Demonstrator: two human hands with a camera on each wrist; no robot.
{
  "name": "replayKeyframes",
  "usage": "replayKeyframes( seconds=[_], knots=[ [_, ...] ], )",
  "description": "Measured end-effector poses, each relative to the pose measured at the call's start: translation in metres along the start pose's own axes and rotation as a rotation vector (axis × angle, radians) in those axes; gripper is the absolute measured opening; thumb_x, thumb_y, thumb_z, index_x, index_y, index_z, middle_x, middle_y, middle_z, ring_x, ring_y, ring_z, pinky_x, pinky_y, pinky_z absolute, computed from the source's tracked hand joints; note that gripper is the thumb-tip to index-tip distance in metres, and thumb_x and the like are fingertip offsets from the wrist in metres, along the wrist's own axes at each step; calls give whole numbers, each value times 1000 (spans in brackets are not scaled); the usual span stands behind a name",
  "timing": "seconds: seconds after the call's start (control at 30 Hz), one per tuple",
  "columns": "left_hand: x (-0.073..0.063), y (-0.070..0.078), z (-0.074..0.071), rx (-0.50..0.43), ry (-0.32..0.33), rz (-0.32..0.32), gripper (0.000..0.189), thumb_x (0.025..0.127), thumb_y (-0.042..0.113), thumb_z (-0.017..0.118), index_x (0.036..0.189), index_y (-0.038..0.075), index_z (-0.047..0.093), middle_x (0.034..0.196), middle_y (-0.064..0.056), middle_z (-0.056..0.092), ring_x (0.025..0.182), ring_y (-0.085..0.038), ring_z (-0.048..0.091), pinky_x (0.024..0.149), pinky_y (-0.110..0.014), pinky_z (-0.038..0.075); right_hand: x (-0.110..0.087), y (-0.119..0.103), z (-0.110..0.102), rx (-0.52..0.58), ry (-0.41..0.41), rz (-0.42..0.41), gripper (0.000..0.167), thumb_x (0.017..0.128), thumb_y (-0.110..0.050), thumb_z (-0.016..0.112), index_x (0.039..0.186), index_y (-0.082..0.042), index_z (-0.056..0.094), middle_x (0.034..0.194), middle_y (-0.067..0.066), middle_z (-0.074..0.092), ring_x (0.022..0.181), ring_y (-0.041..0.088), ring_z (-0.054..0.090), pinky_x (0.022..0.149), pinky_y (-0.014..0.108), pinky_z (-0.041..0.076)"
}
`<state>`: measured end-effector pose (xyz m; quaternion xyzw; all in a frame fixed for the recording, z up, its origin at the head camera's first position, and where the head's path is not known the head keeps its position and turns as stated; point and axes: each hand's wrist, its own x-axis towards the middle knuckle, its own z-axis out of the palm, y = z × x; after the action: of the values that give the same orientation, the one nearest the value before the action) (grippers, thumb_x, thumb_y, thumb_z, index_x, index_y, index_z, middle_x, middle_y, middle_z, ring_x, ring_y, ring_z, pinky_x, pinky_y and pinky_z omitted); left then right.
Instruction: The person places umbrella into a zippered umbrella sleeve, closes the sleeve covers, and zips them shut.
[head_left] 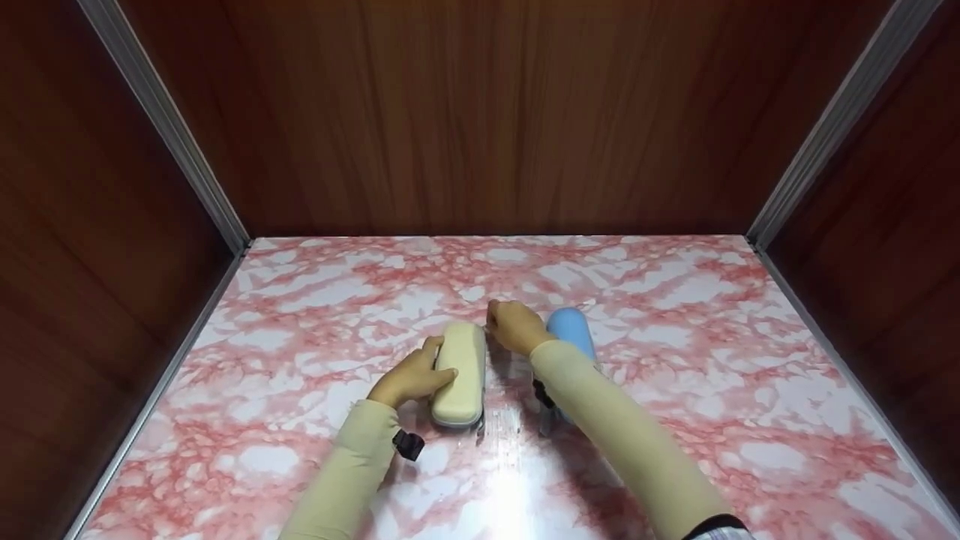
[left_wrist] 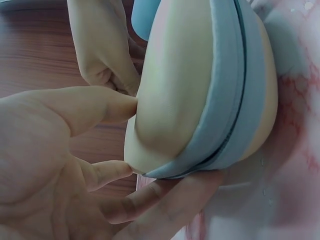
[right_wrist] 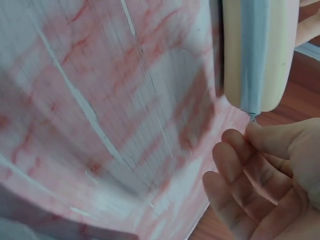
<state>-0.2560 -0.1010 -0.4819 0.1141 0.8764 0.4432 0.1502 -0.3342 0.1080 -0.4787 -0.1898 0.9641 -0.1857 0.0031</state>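
A cream hard-shell zip case (head_left: 463, 367) lies lengthwise on the table, with a grey-blue zipper band (left_wrist: 225, 95) round its side. My left hand (head_left: 414, 375) holds it from the left, thumb on the top and fingers against the side and end. At the far end of the case, my right hand (head_left: 517, 326) pinches the small metal zipper pull (right_wrist: 252, 118) between thumb and forefinger. The zipper looks closed along the visible side. A blue case (head_left: 571, 330) lies to the right, partly hidden under my right forearm.
The table (head_left: 300, 337) has a red and white marbled top. Dark wood-grain panels (head_left: 495, 120) with grey metal corner strips stand at the back and both sides. A bright light reflection falls on the tabletop near the front.
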Motion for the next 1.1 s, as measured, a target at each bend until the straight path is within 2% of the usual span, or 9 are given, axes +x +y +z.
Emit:
replayKeyframes(
  seconds=[0.1,0.23,0.33,0.47,0.63,0.8,1.1],
  knots=[
    [1,1,0,7,-3,3,71,94,17,64,152,-5,29,136,-31,51,113,-33,56,99,-47,45,4,1,4,39,35,-7,9,99,-6,59,91,-6,62,85,10,65,77,24,61,68,38,51],
    [1,2,0,8,1,5,71,95,17,64,152,-6,28,139,-32,48,119,-36,53,102,-48,42,9,3,10,169,87,9,6,98,-5,62,94,-3,65,89,11,68,82,25,64,74,39,53],
    [1,2,0,13,9,5,71,94,17,64,152,-5,28,138,-33,48,119,-37,53,102,-49,42,10,6,12,309,114,63,5,95,-8,67,93,-4,69,88,9,69,83,24,64,77,38,53],
    [1,0,1,23,7,2,71,94,17,64,152,-5,29,137,-32,49,120,-37,53,103,-49,42,10,10,15,487,102,165,6,92,-12,71,91,-7,70,82,4,68,75,18,61,71,33,52],
    [1,0,0,17,1,7,71,94,17,64,152,-5,29,137,-31,50,119,-36,54,102,-48,43,9,12,19,621,98,227,6,93,-13,71,91,-7,70,81,2,68,71,14,60,65,27,49],
    [1,0,0,18,10,20,69,93,15,65,149,-6,32,132,-31,54,111,-33,57,97,-47,46,11,10,19,625,95,234,8,94,-14,71,94,-7,72,83,2,69,72,13,60,65,27,48],
    [1,0,1,31,17,41,67,93,14,65,148,-7,34,132,-32,53,112,-35,57,98,-47,45,13,8,20,560,111,201,7,94,-14,70,94,-7,73,83,2,69,74,14,60,68,28,49]
  ],
)
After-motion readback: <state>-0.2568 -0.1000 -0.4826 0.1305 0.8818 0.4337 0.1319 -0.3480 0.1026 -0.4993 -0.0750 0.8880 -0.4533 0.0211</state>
